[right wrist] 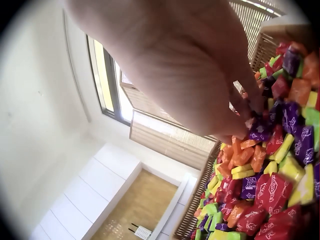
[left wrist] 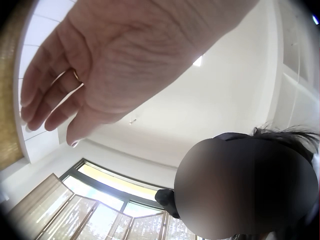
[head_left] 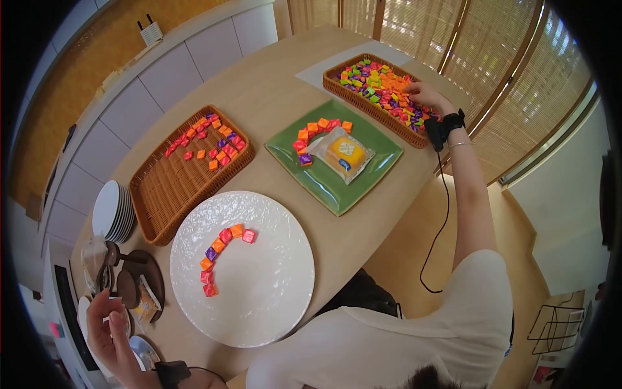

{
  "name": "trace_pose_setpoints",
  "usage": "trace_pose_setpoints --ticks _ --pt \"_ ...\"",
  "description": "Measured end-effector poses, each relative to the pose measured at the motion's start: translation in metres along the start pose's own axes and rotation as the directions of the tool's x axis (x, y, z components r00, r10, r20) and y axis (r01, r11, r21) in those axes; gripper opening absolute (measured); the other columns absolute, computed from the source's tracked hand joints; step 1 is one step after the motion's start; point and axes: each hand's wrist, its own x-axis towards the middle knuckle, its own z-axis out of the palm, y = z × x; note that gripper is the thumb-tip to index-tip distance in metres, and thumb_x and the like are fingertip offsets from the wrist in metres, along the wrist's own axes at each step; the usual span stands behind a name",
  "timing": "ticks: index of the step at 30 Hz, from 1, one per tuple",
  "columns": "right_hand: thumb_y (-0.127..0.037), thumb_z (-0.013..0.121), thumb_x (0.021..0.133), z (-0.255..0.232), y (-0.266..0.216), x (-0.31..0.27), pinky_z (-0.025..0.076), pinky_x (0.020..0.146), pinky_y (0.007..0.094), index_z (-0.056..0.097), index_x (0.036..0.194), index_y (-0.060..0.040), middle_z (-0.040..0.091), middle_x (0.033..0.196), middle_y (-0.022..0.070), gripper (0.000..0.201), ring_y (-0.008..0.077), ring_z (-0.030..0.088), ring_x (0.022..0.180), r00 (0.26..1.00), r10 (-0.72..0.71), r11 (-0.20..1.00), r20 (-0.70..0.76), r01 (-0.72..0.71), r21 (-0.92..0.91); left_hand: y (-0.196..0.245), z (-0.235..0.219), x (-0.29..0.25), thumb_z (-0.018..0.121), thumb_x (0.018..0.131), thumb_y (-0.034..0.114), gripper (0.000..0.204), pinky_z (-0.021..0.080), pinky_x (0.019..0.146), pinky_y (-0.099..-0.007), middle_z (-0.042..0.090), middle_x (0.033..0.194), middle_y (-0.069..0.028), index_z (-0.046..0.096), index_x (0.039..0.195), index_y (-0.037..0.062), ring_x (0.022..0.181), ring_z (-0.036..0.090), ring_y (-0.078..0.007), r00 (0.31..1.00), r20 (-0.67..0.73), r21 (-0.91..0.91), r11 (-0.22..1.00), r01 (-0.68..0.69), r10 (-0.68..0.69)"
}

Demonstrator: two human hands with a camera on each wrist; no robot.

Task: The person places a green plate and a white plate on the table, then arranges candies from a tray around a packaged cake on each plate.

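My right hand (head_left: 424,96) reaches into the wicker basket (head_left: 330,83) of mixed wrapped candies (head_left: 369,81). In the right wrist view its thumb and fingers pinch a purple wrapped candy (right wrist: 260,131) among orange, red and yellow ones. On the green square plate (head_left: 337,201), several candies (head_left: 312,128) curve around a packaged yellow cake (head_left: 346,154). The round white plate (head_left: 272,285) bears an arc of red, orange and purple candies (head_left: 218,246). My left hand (head_left: 110,334) is raised at the table's left end, fingers loosely bent and holding nothing.
A second wicker basket (head_left: 152,211) holds scattered candies at its far end. Stacked small white plates (head_left: 111,211) and a dark brown stand (head_left: 152,275) are near my left hand. A black cable (head_left: 447,214) hangs from my right wrist beside the table.
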Motion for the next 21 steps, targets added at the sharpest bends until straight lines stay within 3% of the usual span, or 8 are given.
trace_pose_setpoints --ticks 2,3,5,8,11,15,17,21 --pt "-0.003 0.06 0.087 -0.013 -0.02 -0.013 0.055 0.075 0.031 0.067 0.122 -0.003 0.07 0.099 0.0055 0.035 0.0146 0.066 0.088 0.982 0.057 0.931 0.179 -0.117 0.347 0.001 0.0 -0.001 0.057 0.103 0.02 0.031 0.044 0.073 -0.0234 0.067 0.103 -0.004 0.063 0.127 0.0012 0.093 0.061 -0.0087 1.0 -0.012 0.022 1.0 0.015 -0.015" --pt "-0.003 0.06 0.087 -0.016 -0.013 -0.01 0.055 0.075 0.031 0.067 0.122 -0.003 0.07 0.099 0.0055 0.035 0.0146 0.066 0.088 0.982 0.057 0.93 0.181 -0.118 0.347 0.003 0.0 -0.001 0.057 0.103 0.02 0.031 0.044 0.073 -0.0234 0.067 0.103 -0.004 0.063 0.127 0.0012 0.093 0.061 -0.0087 1.0 -0.011 0.023 1.0 0.016 -0.016" --pt "-0.006 0.064 0.087 -0.024 0.011 0.002 0.055 0.079 0.0302 0.065 0.129 -0.005 0.07 0.111 0.0068 0.042 0.0155 0.067 0.094 0.954 0.265 0.938 0.138 -0.288 0.193 0.005 0.0 -0.001 0.056 0.104 0.02 0.031 0.044 0.074 -0.0234 0.067 0.103 -0.0041 0.063 0.127 0.0012 0.093 0.06 -0.0086 1.0 -0.025 0.05 0.999 0.017 -0.016" --pt "-0.008 0.069 0.085 -0.029 0.005 -0.008 0.055 0.081 0.0296 0.061 0.135 -0.0073 0.067 0.121 0.009 0.05 0.0174 0.066 0.102 0.945 0.315 0.946 0.09 -0.32 0.046 0.002 -0.001 0.0 0.056 0.104 0.02 0.031 0.044 0.074 -0.0233 0.067 0.103 -0.0042 0.063 0.127 0.0009 0.093 0.06 -0.0087 1.0 -0.008 0.032 0.999 -0.006 0.006" --pt "-0.009 0.074 0.082 -0.027 -0.038 -0.034 0.055 0.085 0.0311 0.06 0.137 -0.0084 0.064 0.127 0.012 0.057 0.0201 0.063 0.11 0.964 0.214 0.977 0.158 -0.211 -0.039 -0.001 -0.001 0.0 0.056 0.104 0.019 0.031 0.044 0.074 -0.0231 0.067 0.103 -0.0042 0.062 0.127 0.0007 0.093 0.06 -0.009 1.0 -0.006 0.024 1.0 -0.004 0.004" --pt "-0.019 0.083 0.075 -0.025 -0.035 -0.022 0.052 0.095 0.0362 0.055 0.142 -0.0096 0.058 0.137 0.0165 0.073 0.0268 0.059 0.12 0.954 0.136 0.99 0.269 -0.142 0.004 -0.003 -0.001 0.0 0.056 0.103 0.018 0.03 0.044 0.074 -0.023 0.067 0.104 -0.004 0.062 0.127 0.0005 0.094 0.06 -0.009 1.0 0.001 0.017 1.0 -0.02 0.02" --pt "-0.042 0.085 0.073 -0.02 -0.043 -0.013 0.044 0.108 0.0424 0.049 0.146 -0.0116 0.047 0.148 0.0194 0.087 0.0327 0.049 0.134 0.958 0.218 0.966 0.187 -0.184 -0.182 -0.002 -0.001 0.001 0.057 0.103 0.02 0.031 0.044 0.075 -0.0233 0.067 0.105 -0.0038 0.062 0.127 0.0006 0.094 0.06 -0.0091 1.0 0.013 0.018 1.0 0.002 -0.002" --pt "-0.063 0.078 0.072 0.017 -0.032 0.001 0.037 0.114 0.0474 0.042 0.151 -0.0139 0.036 0.155 0.023 0.1 0.0398 0.041 0.14 0.976 0.206 0.922 0.075 -0.168 -0.35 0.003 0.003 0.0 0.057 0.103 0.021 0.031 0.044 0.077 -0.0239 0.067 0.104 -0.0036 0.062 0.126 0.0008 0.095 0.06 -0.0092 1.0 0.003 0.033 0.999 0.031 -0.031"
